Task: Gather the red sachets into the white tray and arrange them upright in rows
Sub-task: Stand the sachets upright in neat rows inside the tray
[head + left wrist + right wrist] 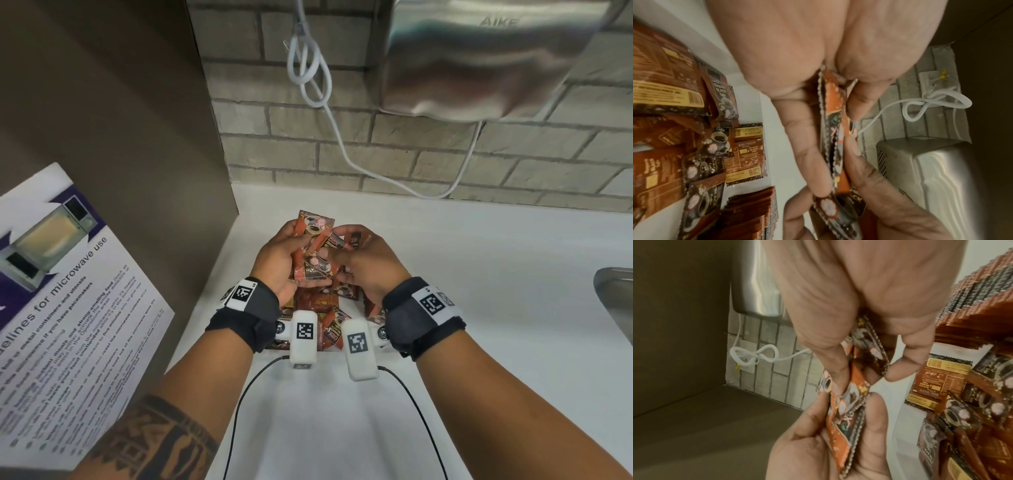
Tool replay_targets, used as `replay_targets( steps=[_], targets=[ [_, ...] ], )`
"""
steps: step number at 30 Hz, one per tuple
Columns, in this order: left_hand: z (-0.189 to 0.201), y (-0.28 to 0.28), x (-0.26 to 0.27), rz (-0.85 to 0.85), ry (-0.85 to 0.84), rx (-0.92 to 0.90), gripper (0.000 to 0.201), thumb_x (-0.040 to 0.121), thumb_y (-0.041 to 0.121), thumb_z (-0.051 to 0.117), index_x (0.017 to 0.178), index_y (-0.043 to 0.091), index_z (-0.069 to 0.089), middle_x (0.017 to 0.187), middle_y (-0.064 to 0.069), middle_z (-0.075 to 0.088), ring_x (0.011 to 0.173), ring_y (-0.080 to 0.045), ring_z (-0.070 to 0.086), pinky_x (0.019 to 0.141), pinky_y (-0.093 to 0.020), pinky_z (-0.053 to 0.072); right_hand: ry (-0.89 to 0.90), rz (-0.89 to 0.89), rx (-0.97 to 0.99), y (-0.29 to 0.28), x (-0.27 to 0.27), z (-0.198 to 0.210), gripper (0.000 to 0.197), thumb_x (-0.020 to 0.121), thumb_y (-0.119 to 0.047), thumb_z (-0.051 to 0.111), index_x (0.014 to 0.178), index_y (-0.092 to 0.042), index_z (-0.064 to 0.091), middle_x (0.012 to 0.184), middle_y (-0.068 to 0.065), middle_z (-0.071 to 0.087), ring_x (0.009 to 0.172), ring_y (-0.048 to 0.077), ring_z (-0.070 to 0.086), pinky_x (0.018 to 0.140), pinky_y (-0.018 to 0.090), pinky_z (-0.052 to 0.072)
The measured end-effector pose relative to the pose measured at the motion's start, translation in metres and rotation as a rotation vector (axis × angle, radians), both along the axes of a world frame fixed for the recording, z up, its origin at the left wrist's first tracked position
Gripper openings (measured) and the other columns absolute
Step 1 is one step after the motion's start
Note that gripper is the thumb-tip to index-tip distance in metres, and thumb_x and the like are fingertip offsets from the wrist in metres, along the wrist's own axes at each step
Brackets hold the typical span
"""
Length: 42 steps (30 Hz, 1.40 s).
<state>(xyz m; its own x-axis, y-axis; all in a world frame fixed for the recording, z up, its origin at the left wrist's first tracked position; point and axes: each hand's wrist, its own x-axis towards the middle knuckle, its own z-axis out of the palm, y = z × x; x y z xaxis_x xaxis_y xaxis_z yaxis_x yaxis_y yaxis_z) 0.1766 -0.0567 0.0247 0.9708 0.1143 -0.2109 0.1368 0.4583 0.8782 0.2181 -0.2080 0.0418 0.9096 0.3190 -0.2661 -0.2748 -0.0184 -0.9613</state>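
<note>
Red sachets (313,255), glossy coffee packets with crimped serrated edges, sit bunched between both hands above the white tray (774,151). Left hand (279,260) clamps the stack flat, long axis pointing away from the wrist. Right hand (368,262) pinches a few at their edges. Directly below the grip lie loose sachets (317,301), beside an upright row (982,293). Alignment appears the step underway.

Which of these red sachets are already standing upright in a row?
The packed row of sachets standing on edge at the right wrist view's upper right; the loose sachets beside it lie flat, jumbled.
</note>
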Motion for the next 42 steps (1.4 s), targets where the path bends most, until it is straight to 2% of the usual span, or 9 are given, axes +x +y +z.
replay_targets(
  steps=[4,9,13,19,24,28,31,35,42],
  targets=[
    [0.0,-0.002,0.001,0.041,0.005,0.072,0.024,0.102,0.008,0.052,0.122,0.016,0.062,0.108,-0.013,0.072,0.091,-0.035,0.071,0.062,-0.05,0.062,-0.025,-0.03,0.058,-0.002,0.001,-0.001,0.041,0.087,0.001,0.072,0.123,-0.014,0.06,0.103,0.002,0.074,0.08,0.013,0.073,0.06,0.025,0.055],
    [0.0,0.001,0.004,0.142,-0.048,0.173,0.021,0.098,0.01,0.061,0.119,0.013,0.063,0.106,-0.013,0.074,0.092,-0.035,0.072,0.072,-0.052,0.061,-0.095,-0.073,0.055,-0.007,0.003,0.001,0.041,0.093,0.006,0.056,0.125,-0.019,0.059,0.107,0.009,0.074,0.101,0.028,0.071,0.083,0.047,0.059],
    [0.0,0.007,0.003,0.188,-0.034,0.172,0.017,0.095,0.012,0.067,0.111,0.017,0.067,0.105,-0.009,0.076,0.092,-0.029,0.074,0.073,-0.047,0.062,-0.112,-0.1,0.052,-0.013,0.008,0.006,0.036,0.098,0.001,0.048,0.128,-0.018,0.047,0.103,0.007,0.077,0.1,0.027,0.072,0.08,0.043,0.05],
    [0.002,0.002,0.001,0.163,-0.024,0.134,0.023,0.09,0.012,0.073,0.113,0.013,0.069,0.107,-0.013,0.076,0.092,-0.031,0.074,0.075,-0.046,0.062,-0.169,-0.145,-0.024,-0.012,0.009,0.004,0.033,0.091,-0.007,0.068,0.121,-0.015,0.056,0.098,0.001,0.073,0.092,0.023,0.071,0.065,0.034,0.058],
    [0.002,-0.009,0.0,0.072,-0.01,0.14,0.035,0.087,0.012,0.076,0.12,0.008,0.067,0.108,-0.016,0.074,0.095,-0.033,0.073,0.074,-0.046,0.061,-0.258,-0.194,-0.02,-0.006,0.005,0.002,0.022,0.094,-0.005,0.061,0.111,-0.015,0.069,0.096,0.005,0.077,0.089,0.013,0.074,0.081,0.03,0.059],
    [0.002,-0.011,-0.001,0.051,0.012,0.16,0.037,0.087,0.014,0.077,0.122,0.009,0.067,0.11,-0.015,0.074,0.098,-0.033,0.073,0.075,-0.047,0.061,-0.23,-0.233,0.037,-0.005,0.003,0.007,0.016,0.099,-0.017,0.06,0.114,-0.015,0.066,0.085,0.006,0.074,0.075,0.015,0.07,0.063,0.024,0.057],
    [0.005,-0.011,-0.001,0.108,-0.015,0.16,0.037,0.084,0.013,0.079,0.119,0.007,0.068,0.107,-0.015,0.075,0.094,-0.033,0.074,0.076,-0.046,0.06,-0.213,-0.066,-0.055,-0.009,0.001,0.009,0.037,0.088,-0.03,0.076,0.118,-0.016,0.06,0.088,0.004,0.067,0.063,0.015,0.063,0.057,0.028,0.054],
    [0.01,-0.012,0.0,0.107,0.004,0.148,0.036,0.086,0.021,0.078,0.117,0.009,0.067,0.105,-0.013,0.075,0.089,-0.03,0.074,0.068,-0.045,0.061,-0.241,0.088,-0.096,-0.009,-0.003,0.007,0.042,0.079,-0.014,0.084,0.116,-0.012,0.063,0.098,0.0,0.074,0.076,0.01,0.072,0.068,0.021,0.058],
    [0.009,-0.004,-0.001,0.035,-0.052,0.22,0.039,0.083,0.002,0.076,0.119,0.01,0.065,0.111,-0.014,0.074,0.096,-0.033,0.073,0.074,-0.046,0.06,-0.2,-0.008,-0.018,-0.016,0.005,0.006,0.026,0.085,-0.005,0.074,0.108,-0.015,0.067,0.08,0.009,0.074,0.07,0.026,0.069,0.076,0.039,0.056]
  ],
)
